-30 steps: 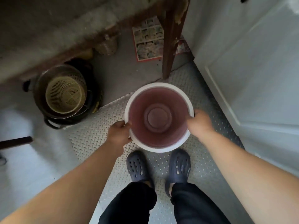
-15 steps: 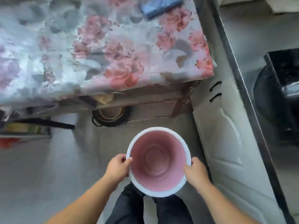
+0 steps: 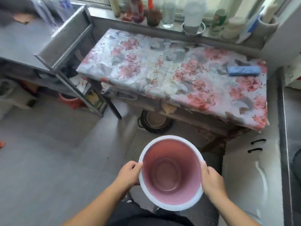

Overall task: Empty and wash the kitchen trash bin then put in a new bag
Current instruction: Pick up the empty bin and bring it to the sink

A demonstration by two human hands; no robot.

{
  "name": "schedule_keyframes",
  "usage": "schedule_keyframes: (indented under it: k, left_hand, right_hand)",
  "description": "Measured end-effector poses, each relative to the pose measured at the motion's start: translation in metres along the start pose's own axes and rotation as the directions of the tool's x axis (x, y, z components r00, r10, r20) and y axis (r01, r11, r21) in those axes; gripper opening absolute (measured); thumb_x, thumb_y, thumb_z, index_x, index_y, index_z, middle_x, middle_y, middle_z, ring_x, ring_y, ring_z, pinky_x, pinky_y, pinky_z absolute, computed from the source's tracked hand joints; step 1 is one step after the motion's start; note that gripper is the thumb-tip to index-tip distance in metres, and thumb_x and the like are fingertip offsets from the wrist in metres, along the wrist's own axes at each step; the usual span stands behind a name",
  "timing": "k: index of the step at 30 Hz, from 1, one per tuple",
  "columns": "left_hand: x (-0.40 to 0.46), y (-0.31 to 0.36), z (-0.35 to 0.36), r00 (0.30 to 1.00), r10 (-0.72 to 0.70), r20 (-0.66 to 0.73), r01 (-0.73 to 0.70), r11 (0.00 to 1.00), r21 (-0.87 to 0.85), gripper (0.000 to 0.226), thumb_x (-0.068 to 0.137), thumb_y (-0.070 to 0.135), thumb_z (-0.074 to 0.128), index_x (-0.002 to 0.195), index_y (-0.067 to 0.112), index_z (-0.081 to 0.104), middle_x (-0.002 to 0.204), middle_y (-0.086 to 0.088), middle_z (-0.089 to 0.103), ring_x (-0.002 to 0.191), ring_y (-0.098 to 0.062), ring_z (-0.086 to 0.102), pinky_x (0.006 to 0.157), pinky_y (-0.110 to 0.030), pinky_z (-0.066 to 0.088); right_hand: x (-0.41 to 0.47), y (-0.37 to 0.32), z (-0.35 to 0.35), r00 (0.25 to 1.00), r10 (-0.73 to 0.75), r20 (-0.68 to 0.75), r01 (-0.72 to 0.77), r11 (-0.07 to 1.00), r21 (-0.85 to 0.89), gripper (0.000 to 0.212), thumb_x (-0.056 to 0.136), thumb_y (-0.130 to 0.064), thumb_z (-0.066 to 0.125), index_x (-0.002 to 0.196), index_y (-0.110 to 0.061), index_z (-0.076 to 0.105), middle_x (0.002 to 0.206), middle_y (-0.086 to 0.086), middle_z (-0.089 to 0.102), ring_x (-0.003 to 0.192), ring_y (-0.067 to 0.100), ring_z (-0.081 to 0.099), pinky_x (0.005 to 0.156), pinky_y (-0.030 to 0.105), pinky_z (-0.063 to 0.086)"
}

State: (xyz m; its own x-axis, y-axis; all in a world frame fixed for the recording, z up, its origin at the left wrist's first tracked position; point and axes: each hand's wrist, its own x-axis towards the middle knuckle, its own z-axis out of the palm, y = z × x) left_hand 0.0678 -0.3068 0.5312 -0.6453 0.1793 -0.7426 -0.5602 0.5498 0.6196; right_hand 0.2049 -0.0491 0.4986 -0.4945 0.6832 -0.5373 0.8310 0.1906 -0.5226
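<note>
A round pink trash bin (image 3: 171, 175) with a white rim hangs in the air in front of my body, its mouth facing up at me. Nothing lies inside it and no bag lines it. My left hand (image 3: 129, 174) grips the rim on its left side, fingers curled over the edge. On the opposite side my right hand (image 3: 211, 180) grips the rim the same way. Both forearms reach in from the bottom of the head view.
A table with a floral cloth (image 3: 162, 70) stands ahead, a blue cloth (image 3: 243, 70) on its right end. Under it sits a dark pot (image 3: 155, 122). A metal rack (image 3: 65, 46) is at the left, white cabinet doors (image 3: 254, 168) at the right, bottles (image 3: 153, 12) on the sill.
The bin has been lifted off the checkered floor mat to waist height with both hands on its rim. My view has swung up from the floor to the table and windowsill.
</note>
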Motion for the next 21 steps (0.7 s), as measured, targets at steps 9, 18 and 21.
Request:
schedule_keyframes:
  k: [9,18,21]
  left_hand:
    - [-0.006,-0.038,-0.134,0.981,0.045,-0.189,-0.059,0.996,-0.066,0.060,0.108,0.037,0.029,0.086,-0.009,0.060,0.079,-0.014,0.061,0.074,-0.026,0.060,0.073,-0.042,0.057]
    - [-0.004,-0.096,-0.306,0.933,-0.037,-0.358,-0.032,0.982,-0.185,0.051,0.102,0.048,0.033,0.075,0.012,0.056,0.071,-0.006,0.060,0.065,-0.022,0.060,0.077,-0.050,0.060]
    - [-0.005,-0.112,-0.341,0.919,-0.110,-0.379,0.012,0.967,-0.253,0.054,0.102,0.050,0.033,0.081,0.008,0.058,0.079,-0.012,0.065,0.072,-0.027,0.064,0.083,-0.052,0.059]
  right_hand:
    - [-0.040,-0.115,0.092,0.973,-0.228,0.046,0.230,0.971,-0.068,0.069,0.097,-0.059,0.034,0.064,-0.005,0.062,0.066,0.006,0.064,0.068,0.020,0.060,0.065,0.031,0.045]
    - [-0.102,-0.255,0.222,0.896,-0.407,0.175,0.428,0.898,-0.105,0.070,0.095,-0.064,0.035,0.060,-0.006,0.054,0.064,0.004,0.061,0.066,0.020,0.058,0.064,0.034,0.044]
    - [-0.113,-0.292,0.251,0.872,-0.431,0.234,0.461,0.882,-0.095,0.069,0.094,-0.066,0.039,0.059,-0.008,0.050,0.063,0.004,0.061,0.067,0.024,0.060,0.066,0.036,0.048]
